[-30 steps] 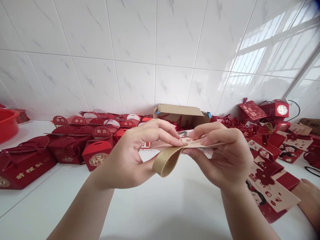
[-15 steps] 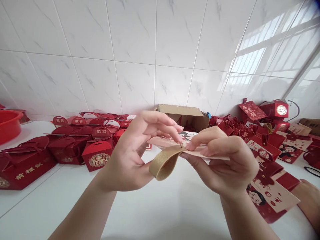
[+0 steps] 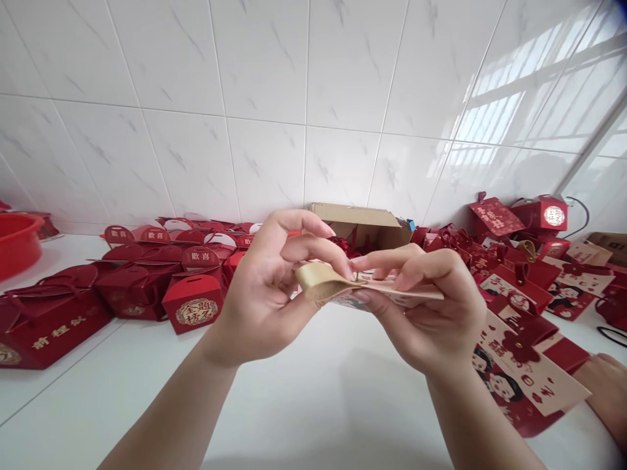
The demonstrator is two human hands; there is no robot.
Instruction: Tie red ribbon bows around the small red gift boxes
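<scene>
Both my hands are raised over the white counter (image 3: 304,405), holding one flat gift-box piece between them. My left hand (image 3: 267,294) pinches a folded tan strap loop (image 3: 318,281) against the end of the card. My right hand (image 3: 431,307) grips the pale printed card (image 3: 406,295) from the other side, thumb on top and fingers underneath. The fingertips of the two hands almost touch at the join.
Several folded red gift boxes (image 3: 147,281) line the wall at the left, by a red basin (image 3: 17,241). An open cardboard carton (image 3: 362,225) stands behind. Flat red and printed cards (image 3: 529,365) lie at the right, where another person's hand (image 3: 605,385) rests.
The tan loop, hanging open below the card a second ago, is now folded up and pressed flat at the card's end. Both hands have risen slightly.
</scene>
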